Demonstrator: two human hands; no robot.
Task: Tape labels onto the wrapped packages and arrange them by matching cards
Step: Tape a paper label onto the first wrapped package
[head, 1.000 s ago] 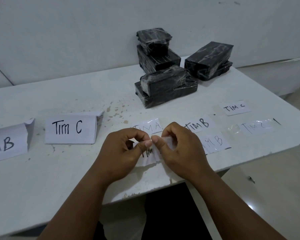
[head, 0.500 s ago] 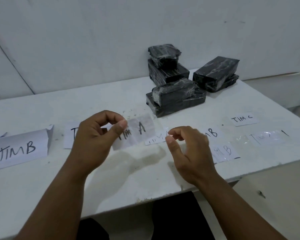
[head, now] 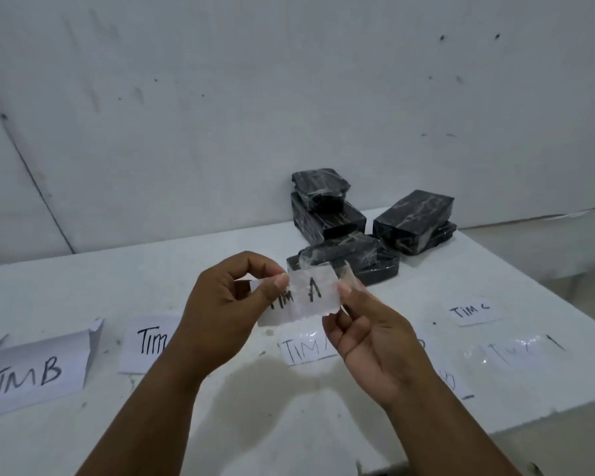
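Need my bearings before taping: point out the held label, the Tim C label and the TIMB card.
held label [head: 311, 293]: head view, on the letter A.
Tim C label [head: 472, 311]: head view, on its writing.
TIMB card [head: 24, 374]: head view, on its writing.

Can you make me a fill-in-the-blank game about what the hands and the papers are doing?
1. The held label reads TIM ___.
2. It is held by ___ hands, left hand and right hand.
3. The folded card at far left reads ___.
4. The wrapped packages are coloured ___.

Missing words: A; two; TIMB; black
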